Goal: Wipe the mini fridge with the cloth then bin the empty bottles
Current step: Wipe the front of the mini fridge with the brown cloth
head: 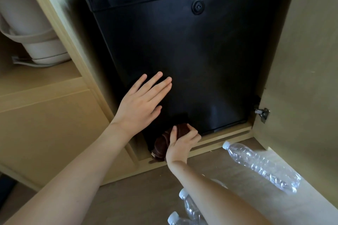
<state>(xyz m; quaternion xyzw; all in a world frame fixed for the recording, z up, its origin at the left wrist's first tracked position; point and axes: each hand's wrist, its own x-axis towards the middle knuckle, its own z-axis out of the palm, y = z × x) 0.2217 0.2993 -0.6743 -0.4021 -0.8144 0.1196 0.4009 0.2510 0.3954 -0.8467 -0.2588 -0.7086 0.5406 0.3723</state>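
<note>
A black mini fridge (192,56) with its door closed sits inside a wooden cabinet. My left hand (140,102) lies flat against the lower left of the door, fingers spread. My right hand (181,144) grips a dark brown cloth (162,142) pressed at the door's bottom left corner. An empty clear plastic bottle (261,166) with a white cap lies on the floor to the right. Two more capped bottles (184,212) lie at the bottom edge, partly hidden by my right forearm.
The cabinet door (307,71) stands open on the right, hinges at its inner edge. A white kettle (31,29) rests on a shelf in the left compartment. Wood floor (228,193) spreads in front of the cabinet.
</note>
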